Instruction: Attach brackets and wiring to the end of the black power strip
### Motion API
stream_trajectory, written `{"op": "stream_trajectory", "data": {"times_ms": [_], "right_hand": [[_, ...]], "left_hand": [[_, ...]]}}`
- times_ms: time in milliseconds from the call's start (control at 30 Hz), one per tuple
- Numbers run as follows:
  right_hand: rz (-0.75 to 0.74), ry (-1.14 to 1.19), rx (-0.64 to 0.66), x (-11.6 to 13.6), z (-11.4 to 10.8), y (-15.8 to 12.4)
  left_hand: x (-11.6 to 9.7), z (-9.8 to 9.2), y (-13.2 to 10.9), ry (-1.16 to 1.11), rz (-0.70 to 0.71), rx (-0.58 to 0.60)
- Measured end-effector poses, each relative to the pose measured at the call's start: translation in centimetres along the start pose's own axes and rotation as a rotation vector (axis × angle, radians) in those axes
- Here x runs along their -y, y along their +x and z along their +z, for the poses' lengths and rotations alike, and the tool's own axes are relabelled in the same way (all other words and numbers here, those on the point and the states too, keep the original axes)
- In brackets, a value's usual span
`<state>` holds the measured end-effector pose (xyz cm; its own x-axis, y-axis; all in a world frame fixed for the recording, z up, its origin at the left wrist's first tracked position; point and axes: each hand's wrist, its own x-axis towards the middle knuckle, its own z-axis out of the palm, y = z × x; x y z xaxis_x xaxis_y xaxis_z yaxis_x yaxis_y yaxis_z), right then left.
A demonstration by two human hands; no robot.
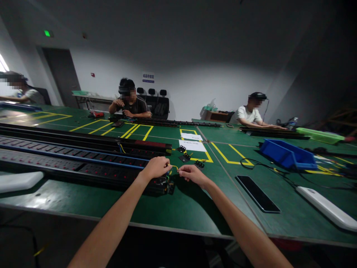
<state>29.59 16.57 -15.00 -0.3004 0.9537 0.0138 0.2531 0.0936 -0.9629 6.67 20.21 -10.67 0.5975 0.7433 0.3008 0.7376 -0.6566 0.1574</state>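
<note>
A thin yellow wire runs in a short arc between my two hands, above the right end of a long black power strip. My left hand rests over the strip's end, its fingers closed round the near part of the wire. My right hand pinches the wire's free end between thumb and fingertips. Other wires and a small black bracket show at the strip's open end, partly hidden by my left hand. Rows of sockets with small red parts line the strip.
Several black brackets lie beyond my hands, near paper sheets. On the right are a phone, a white power bank with a black cable, and a blue bin. Co-workers sit across the green table.
</note>
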Motion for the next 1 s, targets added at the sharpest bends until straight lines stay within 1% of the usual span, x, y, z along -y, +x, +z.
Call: {"op": "stream_trajectory", "data": {"times_ms": [367, 1000], "right_hand": [[-0.004, 0.006, 0.007, 0.12, -0.03, -0.06], [0.011, 0.004, -0.003, 0.22, 0.05, -0.1]], "left_hand": [[-0.18, -0.29, -0.06, -0.011, -0.001, 0.006], [0.0, 0.01, 0.06, -0.005, 0.0, 0.0]]}}
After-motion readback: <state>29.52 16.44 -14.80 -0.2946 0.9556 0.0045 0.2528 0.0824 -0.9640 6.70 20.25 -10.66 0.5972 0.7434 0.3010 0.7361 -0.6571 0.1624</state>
